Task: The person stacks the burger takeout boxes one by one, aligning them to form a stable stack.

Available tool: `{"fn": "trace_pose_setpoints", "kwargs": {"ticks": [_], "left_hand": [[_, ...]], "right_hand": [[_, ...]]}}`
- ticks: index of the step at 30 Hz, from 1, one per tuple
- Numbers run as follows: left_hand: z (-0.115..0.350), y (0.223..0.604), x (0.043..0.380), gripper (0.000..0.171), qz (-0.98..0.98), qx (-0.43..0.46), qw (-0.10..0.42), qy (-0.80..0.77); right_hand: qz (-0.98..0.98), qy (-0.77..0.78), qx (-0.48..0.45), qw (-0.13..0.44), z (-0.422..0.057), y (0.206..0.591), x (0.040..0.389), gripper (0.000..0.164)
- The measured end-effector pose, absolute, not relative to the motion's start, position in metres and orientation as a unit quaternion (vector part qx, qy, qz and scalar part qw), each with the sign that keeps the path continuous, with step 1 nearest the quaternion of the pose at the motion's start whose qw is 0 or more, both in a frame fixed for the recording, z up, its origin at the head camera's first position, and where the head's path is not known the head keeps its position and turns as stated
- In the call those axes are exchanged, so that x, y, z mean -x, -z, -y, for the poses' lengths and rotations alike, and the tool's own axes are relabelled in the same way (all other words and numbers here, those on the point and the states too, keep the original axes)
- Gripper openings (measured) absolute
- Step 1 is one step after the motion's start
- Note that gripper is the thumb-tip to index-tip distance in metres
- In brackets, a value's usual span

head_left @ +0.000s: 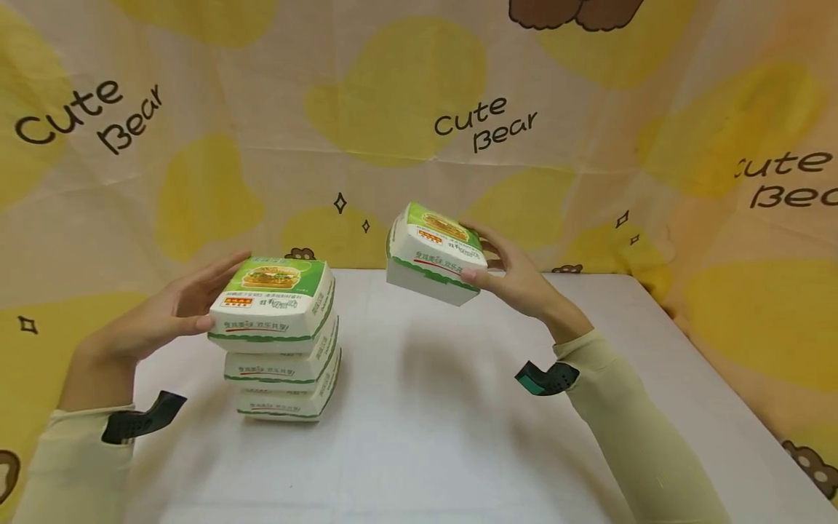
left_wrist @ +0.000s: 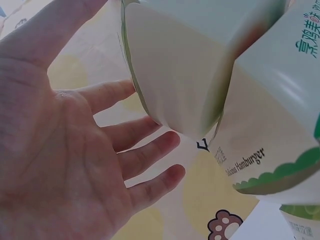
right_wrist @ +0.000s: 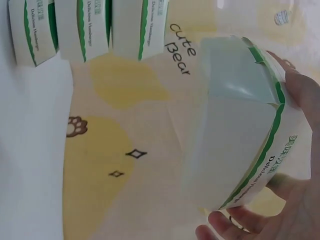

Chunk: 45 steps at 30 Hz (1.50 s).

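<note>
Three hamburger boxes stand stacked at the left of the white table. The top box has a green lid with a burger picture and sits slightly off line over the middle box and the bottom box. My left hand is at the top box's left side, its fingers spread and nearly straight, fingertips at the box wall. In my right hand, gripped between thumb and fingers, a fourth hamburger box is held tilted above the table. The right wrist view shows that box's pale underside and side.
The white table reaches back to a yellow patterned cloth hung behind it. The table's right edge slants toward the front. Each sleeve carries a dark band at the wrist.
</note>
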<state>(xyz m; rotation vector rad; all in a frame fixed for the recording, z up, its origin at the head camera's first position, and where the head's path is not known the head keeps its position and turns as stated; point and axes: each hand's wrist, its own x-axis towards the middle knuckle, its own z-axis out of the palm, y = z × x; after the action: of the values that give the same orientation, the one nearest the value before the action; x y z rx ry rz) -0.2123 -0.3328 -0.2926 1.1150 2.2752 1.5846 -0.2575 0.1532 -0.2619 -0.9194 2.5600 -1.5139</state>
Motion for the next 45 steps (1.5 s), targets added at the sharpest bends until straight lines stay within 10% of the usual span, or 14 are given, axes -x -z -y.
{"fn": "trace_pose_setpoints", "kwargs": {"ticks": [45], "left_hand": [[0.334,0.294,0.214,0.071,-0.763,-0.376,0.078,-0.520]], "right_hand": [[-0.822,0.397,0.409,0.024,0.002,0.192,0.236,0.072]]}}
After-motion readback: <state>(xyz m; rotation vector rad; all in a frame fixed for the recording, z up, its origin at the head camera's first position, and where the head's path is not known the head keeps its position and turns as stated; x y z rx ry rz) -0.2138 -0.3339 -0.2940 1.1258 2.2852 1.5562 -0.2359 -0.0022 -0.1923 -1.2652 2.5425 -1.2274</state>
